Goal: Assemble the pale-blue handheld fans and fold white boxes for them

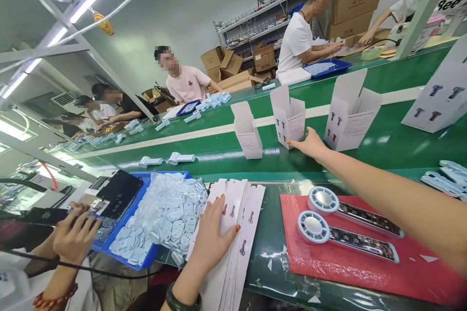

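My left hand (213, 235) lies with spread fingers on a stack of flat white cartons (250, 214) printed with small fan pictures. My right hand (310, 145) reaches over the green belt and grips the lower part of an upright white box (295, 119) with its top flap raised. The thumb is on the near face; the other fingers are partly hidden behind the box. On either side stand a narrower open box (248, 131) and a wider open box (352, 119). Below my right forearm, two light-blue handheld fans (314, 227) rest on a red mat (310, 262).
A blue tray (136, 260) of light-blue plastic parts is left of the cartons, beside a co-worker's hands (75, 235). Light-blue fan bodies (181, 158) lie on the green belt (215, 167). Another white box (438, 92) stands at right. Several people sit across the line.
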A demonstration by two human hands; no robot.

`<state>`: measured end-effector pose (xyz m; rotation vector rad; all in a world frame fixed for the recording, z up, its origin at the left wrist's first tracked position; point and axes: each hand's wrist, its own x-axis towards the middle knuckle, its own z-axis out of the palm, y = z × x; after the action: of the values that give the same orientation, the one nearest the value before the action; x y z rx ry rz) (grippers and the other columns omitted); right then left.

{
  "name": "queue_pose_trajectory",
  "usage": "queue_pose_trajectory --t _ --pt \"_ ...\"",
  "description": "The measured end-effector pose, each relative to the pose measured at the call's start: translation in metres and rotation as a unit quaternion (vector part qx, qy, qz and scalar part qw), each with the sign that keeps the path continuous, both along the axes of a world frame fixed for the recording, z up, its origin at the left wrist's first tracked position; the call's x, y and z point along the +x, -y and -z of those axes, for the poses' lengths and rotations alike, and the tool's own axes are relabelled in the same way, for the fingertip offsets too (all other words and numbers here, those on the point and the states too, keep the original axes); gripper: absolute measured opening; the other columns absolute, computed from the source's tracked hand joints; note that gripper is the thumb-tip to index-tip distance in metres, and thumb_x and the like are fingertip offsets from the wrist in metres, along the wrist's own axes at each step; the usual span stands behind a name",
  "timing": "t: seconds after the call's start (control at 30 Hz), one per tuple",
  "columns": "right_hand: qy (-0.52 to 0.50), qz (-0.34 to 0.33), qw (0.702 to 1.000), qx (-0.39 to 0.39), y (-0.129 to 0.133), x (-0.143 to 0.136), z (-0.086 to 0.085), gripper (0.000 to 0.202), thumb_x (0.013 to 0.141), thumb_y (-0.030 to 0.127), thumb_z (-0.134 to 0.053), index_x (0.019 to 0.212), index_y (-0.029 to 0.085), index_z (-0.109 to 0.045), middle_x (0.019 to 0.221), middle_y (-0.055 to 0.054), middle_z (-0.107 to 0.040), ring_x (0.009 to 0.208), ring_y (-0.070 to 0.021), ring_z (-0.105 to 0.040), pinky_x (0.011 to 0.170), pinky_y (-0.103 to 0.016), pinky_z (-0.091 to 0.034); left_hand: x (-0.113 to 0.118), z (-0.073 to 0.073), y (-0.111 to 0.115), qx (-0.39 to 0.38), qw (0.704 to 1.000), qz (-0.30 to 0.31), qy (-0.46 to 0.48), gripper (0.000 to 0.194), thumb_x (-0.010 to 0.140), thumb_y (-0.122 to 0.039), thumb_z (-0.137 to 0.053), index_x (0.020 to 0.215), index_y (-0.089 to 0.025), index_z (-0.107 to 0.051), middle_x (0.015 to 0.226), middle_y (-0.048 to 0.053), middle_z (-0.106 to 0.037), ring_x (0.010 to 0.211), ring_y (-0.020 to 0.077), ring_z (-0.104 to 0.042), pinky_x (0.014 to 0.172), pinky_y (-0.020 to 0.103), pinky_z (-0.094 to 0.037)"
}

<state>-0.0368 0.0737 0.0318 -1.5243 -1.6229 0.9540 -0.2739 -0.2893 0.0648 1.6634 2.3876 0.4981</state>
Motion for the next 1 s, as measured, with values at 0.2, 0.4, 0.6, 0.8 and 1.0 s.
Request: queue_pose_trajectory --t 0.2,0.4,0.6,0.8,1.0 --pt "-0.058 -0.081 0.994 -0.046 0.062 0.025 -0.042 0.061 0.087 0.035 -0.069 0.142 0.013 -0.052 0.138 -0.021 -0.060 0.120 -0.0334 -0.063 0.110 -0.052 -0.046 0.008 -0.014 0.003 0.095 0.992 0.058 -0.051 0.067 0.093 -0.019 -0.051 0.157 -0.021 -0.033 0.153 0.015 -0.052 0.138 0.0304 -0.054 0.113 0.054 -0.050" --pt "-0.254 -0.305 0.889 -0.228 0.174 0.020 -0.081 0.065 0.093 0.049 -0.065 0.147 0.017 -0.047 0.119 -0.015 -0.074 0.089 -0.0223 -0.076 0.077 -0.036 -0.064 0.062 -0.028 0.005 0.244 0.904 0.265 -0.232 0.075 0.089 0.004 -0.044 0.159 -0.021 -0.031 0.147 0.015 -0.057 0.145 0.0282 -0.046 0.115 0.049 -0.050" --pt "-0.397 -0.332 0.805 -0.291 0.220 0.042 -0.086 0.043 0.080 0.027 -0.068 0.122 0.019 -0.064 0.096 -0.005 -0.076 0.082 -0.0164 -0.075 0.077 -0.029 -0.062 0.091 -0.057 -0.003 0.236 0.886 0.346 -0.198 0.072 0.090 -0.005 -0.053 0.157 -0.021 -0.033 0.154 0.014 -0.051 0.155 0.0361 -0.024 0.122 0.064 -0.031" --pt "-0.417 -0.376 0.794 -0.231 0.232 0.086 -0.090 0.036 0.075 0.021 -0.070 0.110 0.021 -0.066 0.100 -0.001 -0.073 0.087 -0.0171 -0.072 0.076 -0.032 -0.063 0.078 -0.090 -0.048 0.251 0.933 0.208 -0.151 0.061 0.102 -0.035 -0.048 0.158 -0.026 -0.028 0.143 0.017 -0.053 0.129 0.0337 -0.054 0.106 0.057 -0.046" --pt "-0.380 -0.357 0.820 -0.236 0.235 0.101 -0.086 0.026 0.074 0.027 -0.075 0.098 0.022 -0.070 0.091 0.000 -0.074 0.080 -0.0190 -0.071 0.065 -0.028 -0.057 0.098 -0.111 -0.077 0.262 0.891 0.355 -0.108 0.057 0.100 -0.042 -0.054 0.153 -0.028 -0.040 0.109 0.009 -0.062 0.091 0.0226 -0.062 0.073 0.034 -0.051"
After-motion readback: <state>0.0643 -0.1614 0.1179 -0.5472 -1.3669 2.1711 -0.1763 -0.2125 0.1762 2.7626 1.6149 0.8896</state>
